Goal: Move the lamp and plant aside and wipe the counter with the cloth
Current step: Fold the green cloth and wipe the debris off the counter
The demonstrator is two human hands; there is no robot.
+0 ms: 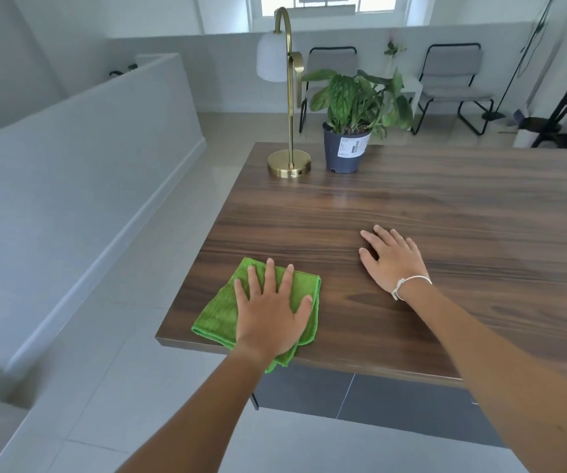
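Dark walnut-grain counter (446, 213) fills the right of the view, with pale floor tiles and two grey chairs (452, 73) beyond. At its far left corner the brass lamp (289, 162) and the potted plant (345, 148) stand just beside each other, seemingly already set aside. The left hand (272, 312) lies flat, fingers spread, on the folded green cloth (220, 312) at the near edge; the right hand (391, 257) rests open on bare wood, holding nothing. Wiping well likely means keeping the palm pressed evenly, sweeping along the grain in overlapping passes, and not letting the overhanging cloth corner slip off.
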